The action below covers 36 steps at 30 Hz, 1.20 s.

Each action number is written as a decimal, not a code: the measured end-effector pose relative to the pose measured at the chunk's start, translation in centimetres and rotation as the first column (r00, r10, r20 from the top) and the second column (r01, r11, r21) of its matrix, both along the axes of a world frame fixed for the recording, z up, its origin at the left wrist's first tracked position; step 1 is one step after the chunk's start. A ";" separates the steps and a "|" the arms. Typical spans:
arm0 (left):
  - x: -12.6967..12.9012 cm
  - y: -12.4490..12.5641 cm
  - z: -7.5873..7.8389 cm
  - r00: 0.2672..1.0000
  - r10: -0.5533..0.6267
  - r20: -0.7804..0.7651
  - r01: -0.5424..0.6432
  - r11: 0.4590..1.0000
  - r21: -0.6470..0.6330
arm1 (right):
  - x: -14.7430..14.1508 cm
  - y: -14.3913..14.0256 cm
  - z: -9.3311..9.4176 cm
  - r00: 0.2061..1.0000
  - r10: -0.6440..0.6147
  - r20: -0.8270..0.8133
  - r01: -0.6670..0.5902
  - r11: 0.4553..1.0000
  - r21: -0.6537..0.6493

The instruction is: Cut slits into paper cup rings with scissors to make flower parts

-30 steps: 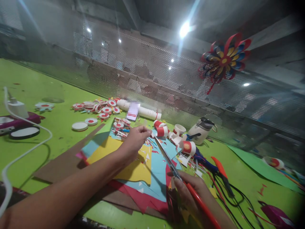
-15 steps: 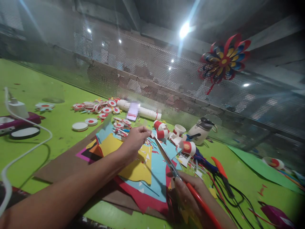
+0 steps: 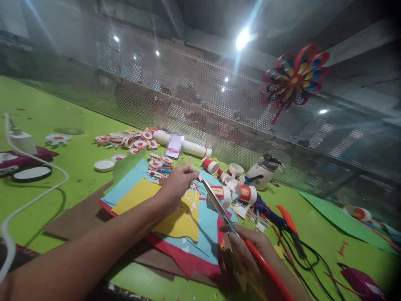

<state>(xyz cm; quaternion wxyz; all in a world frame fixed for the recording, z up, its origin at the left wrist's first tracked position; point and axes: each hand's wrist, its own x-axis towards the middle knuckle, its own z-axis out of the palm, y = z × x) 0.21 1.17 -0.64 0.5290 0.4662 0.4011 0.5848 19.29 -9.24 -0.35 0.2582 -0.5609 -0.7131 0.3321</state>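
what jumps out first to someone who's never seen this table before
Probably the big red, blue and yellow flower-shaped ornament at upper right, with the glaring light at top centre. Next, the red-handled scissors in the right grip at lower right of centre, pointing up toward a small pale piece at the left grip. Below lies a bright yellow sheet, set off by light blue paper.

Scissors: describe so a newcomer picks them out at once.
On the bright green table, find the layered coloured paper. By its right edge, the right hand holds the scissors. Long silver blades and red handle set them apart from the orange-and-black tool lying to the right.
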 end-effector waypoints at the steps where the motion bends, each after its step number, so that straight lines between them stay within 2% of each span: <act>1: 0.0 0.0 0.0 1.000 0.001 -0.001 -0.001 1.000 -0.004 | 0.1 0.1 -0.1 1.000 -0.001 0.005 0.001 1.000 0.001; 5: 0.0 -0.1 0.1 1.000 0.006 -0.007 -0.006 1.000 -0.026 | 0.4 0.5 -0.4 0.998 0.020 0.061 -0.021 0.999 0.025; 10: 0.1 -0.2 0.1 1.000 0.011 -0.017 -0.012 0.999 -0.039 | 0.9 0.9 -1.3 0.995 0.003 0.104 -0.023 0.982 0.190; 17: 0.2 -0.3 0.4 1.000 0.025 0.015 -0.024 0.997 -0.067 | 0.8 1.0 -1.5 0.992 -0.034 0.119 0.007 0.976 0.219; 29: 0.1 -0.3 0.5 0.998 -0.009 0.070 0.015 0.996 -0.088 | 0.8 1.0 -1.5 0.994 0.007 0.110 -0.028 0.983 0.183; 33: -0.1 -0.1 0.6 0.996 -0.002 0.086 0.009 0.997 -0.081 | 0.6 0.9 -0.6 0.997 0.057 0.059 -0.063 0.994 0.095; 36: -0.3 0.1 0.6 0.996 -0.026 0.083 0.032 0.998 -0.062 | 0.3 0.4 0.4 0.992 0.089 0.085 -0.094 0.994 0.062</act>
